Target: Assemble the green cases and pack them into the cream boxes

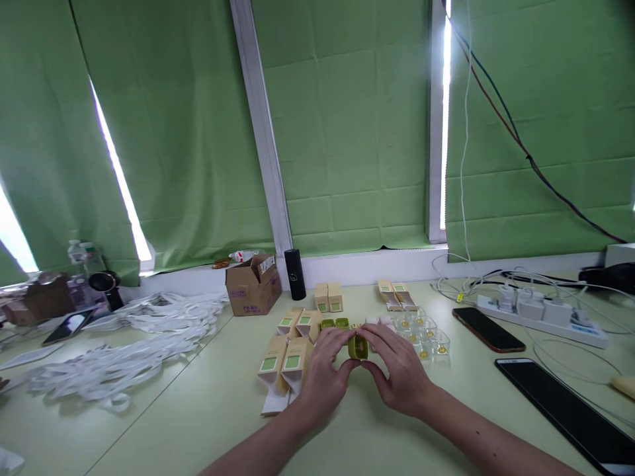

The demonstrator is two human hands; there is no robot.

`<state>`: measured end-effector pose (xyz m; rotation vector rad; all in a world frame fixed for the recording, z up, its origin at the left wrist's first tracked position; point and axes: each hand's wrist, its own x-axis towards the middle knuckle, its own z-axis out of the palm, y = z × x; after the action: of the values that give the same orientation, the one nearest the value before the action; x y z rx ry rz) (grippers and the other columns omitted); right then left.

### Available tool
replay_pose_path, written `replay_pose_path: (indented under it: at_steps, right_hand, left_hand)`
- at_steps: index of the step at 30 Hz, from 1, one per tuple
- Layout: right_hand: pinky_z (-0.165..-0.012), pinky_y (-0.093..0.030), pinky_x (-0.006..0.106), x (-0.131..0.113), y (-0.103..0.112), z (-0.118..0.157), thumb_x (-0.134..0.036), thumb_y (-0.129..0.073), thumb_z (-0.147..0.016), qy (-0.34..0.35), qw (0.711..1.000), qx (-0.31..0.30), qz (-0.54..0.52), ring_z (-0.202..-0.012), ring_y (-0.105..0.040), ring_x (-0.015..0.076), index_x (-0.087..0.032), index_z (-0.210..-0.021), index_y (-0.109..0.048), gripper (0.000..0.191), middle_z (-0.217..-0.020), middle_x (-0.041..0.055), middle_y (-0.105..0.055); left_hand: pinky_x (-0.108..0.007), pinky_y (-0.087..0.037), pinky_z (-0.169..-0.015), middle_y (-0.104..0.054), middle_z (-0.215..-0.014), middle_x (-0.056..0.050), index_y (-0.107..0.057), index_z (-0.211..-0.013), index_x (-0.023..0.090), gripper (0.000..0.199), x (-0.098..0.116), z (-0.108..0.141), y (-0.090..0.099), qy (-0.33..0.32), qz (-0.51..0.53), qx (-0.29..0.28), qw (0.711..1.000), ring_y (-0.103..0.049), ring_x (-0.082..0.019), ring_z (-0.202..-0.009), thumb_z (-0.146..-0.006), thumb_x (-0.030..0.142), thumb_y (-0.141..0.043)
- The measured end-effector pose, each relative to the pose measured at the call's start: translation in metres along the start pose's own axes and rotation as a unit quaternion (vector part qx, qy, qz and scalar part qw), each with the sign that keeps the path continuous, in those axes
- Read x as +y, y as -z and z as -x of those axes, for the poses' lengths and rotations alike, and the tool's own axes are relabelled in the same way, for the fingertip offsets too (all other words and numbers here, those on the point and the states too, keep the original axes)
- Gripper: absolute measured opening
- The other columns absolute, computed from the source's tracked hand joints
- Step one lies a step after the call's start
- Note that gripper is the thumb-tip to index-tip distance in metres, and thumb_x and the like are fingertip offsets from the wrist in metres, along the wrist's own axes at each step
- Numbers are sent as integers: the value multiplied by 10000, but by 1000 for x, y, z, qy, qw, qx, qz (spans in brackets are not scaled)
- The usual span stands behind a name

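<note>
Between the fingertips of both hands is a small olive-green square box (pixel 358 348), its hollow side facing me. My left hand (pixel 330 360) pinches its left side, with thumb below and fingers above. My right hand (pixel 397 362) grips the other side the same way. Just behind the left fingers lie green pieces (pixel 335 323) of a similar colour. Small cardboard boxes with green windows (pixel 286 357) stand to the left of my left hand. Right of my right fingers, several clear cups with yellow bits inside (pixel 421 334) sit in a group.
More small cartons (pixel 328 297) and two opened ones (pixel 397 295) stand farther back. A brown carton (pixel 253 284) and black cylinder (pixel 295 274) are near the wall. White straps (pixel 143 350) spread left. Phones (pixel 489 329), a tablet-like device (pixel 565 410) and power strip (pixel 543 318) lie right.
</note>
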<state>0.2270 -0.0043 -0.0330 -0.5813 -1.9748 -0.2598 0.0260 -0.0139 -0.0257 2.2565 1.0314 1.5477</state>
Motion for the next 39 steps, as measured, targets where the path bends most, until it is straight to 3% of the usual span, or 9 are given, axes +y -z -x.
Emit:
replay_pose_path:
  at_steps: [10, 17, 24, 39]
  right_hand:
    - [-970, -644, 499, 3, -5, 5, -174, -573, -978, -28, 999, 6, -24, -1224, -683, 329, -198, -1471, -517, 497, -1318, 182, -693]
    - [-977, -643, 510, 5, -6, 6, -170, -579, -973, -35, 999, 14, -27, -1231, -682, 336, -210, -1464, -513, 498, -1315, 180, -695]
    - [-1010, -633, 504, 4, -8, 8, -172, -589, -968, -36, 999, 18, -24, -1258, -670, 329, -198, -1470, -515, 508, -1330, 176, -694]
    - [-1014, -629, 513, 4, -8, 8, -168, -580, -975, -29, 999, 17, -31, -1249, -674, 330, -192, -1475, -512, 505, -1327, 177, -695]
  left_hand:
    - [-481, -549, -1051, -676, -1332, -88, -635, -1367, 297, 617, 3, 2, 2, 46, 21, 3, 999, -626, -281, -1242, -808, 47, -708]
    - [-402, -601, -880, -761, -1059, -93, -732, -1048, 209, 163, -3, -5, 2, 142, 39, 21, 989, -725, -252, -1007, -954, 275, -616]
    - [-342, -575, -754, -779, -897, -83, -753, -910, 184, 262, -9, -7, -3, 193, 80, -11, 978, -721, -239, -836, -915, 434, -672]
    - [-306, -529, -719, -707, -776, -51, -717, -829, 161, 289, -6, -10, -3, 222, 144, -17, 964, -657, -199, -744, -860, 448, -702]
